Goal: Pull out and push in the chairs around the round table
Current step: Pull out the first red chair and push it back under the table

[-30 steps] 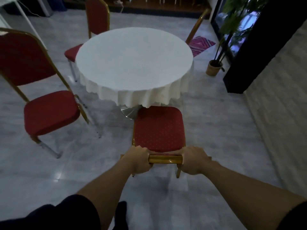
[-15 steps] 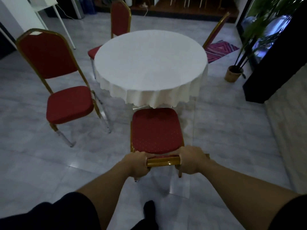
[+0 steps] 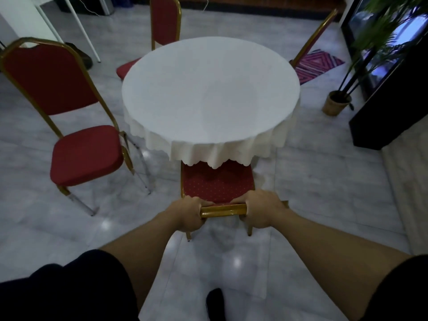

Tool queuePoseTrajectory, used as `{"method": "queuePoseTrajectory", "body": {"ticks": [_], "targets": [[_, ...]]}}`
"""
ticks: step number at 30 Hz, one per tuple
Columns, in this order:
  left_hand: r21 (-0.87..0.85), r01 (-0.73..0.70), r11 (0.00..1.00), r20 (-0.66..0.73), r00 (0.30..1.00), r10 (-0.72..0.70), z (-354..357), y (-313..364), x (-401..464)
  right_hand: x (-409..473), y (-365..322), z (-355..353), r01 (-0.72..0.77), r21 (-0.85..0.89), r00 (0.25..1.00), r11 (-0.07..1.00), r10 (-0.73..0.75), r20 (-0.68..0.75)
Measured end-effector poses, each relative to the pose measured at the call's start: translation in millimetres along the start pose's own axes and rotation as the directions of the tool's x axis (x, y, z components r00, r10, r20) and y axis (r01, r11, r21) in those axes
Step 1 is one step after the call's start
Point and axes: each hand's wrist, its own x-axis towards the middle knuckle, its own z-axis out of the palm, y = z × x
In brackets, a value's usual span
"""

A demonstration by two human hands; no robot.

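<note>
The near chair (image 3: 217, 184) has slid forward since a second ago. Then its whole red seat showed in front of the cloth. Now the front of the seat is tucked under the hanging white cloth of the round counter (image 3: 210, 93). So this looks like the push-in part, and it is partly done.

The left hand (image 3: 188, 213) and the right hand (image 3: 261, 210) each wrap around the gold top bar of the chair back. Both grips are closed tight on the bar, one at each end, with bare gold showing between them.

The back half of the seat sticks out from under the cloth, so I think a bit more pushing is needed.

Left of the counter, a second chair (image 3: 85, 154) stands pulled out, apart from the cloth. Behind the counter, a third chair (image 3: 165, 22) sits close in. At the back right of the counter, only the gold edge of a fourth chair (image 3: 315, 38) shows. Those may need their turn too.
</note>
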Motion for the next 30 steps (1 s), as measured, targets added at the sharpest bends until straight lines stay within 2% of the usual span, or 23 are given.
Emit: {"method": "queuePoseTrajectory", "body": {"ticks": [4,12,16,19,22,25,27,30], "targets": [[-0.02,-0.003,1.0,0.029,1.0,0.004,-28,-15,35,34,7,-23,0.003,-0.01,1.0,1.0,-0.004,-0.02],[-0.011,-0.04,0.999,0.122,0.992,0.041,-38,-14,40,46,14,-23,0.04,0.004,0.997,0.999,-0.04,0.063],[0.172,-0.062,0.983,0.235,0.972,0.02,-58,12,38,41,25,-29,0.04,0.172,0.983,0.984,-0.07,0.169],[0.297,-0.055,0.953,0.294,0.955,-0.036,-85,45,46,36,44,-52,-0.006,0.246,0.988,0.969,-0.031,0.15],[0.216,-0.014,0.976,0.216,0.976,-0.034,-120,77,64,31,68,-95,-0.063,0.233,0.998,0.97,0.054,0.044],[0.255,-0.002,0.967,0.057,0.998,-0.013,-153,118,92,26,104,-142,-0.134,0.281,0.986,0.95,0.155,-0.053],[0.25,0.014,0.968,-0.042,0.999,-0.004,-170,159,116,15,139,-173,-0.186,0.307,0.969,0.934,0.225,-0.099],[0.208,0.0,0.978,-0.155,0.987,0.033,-194,217,145,3,187,-210,-0.209,0.268,0.956,0.94,0.255,-0.149]]}}
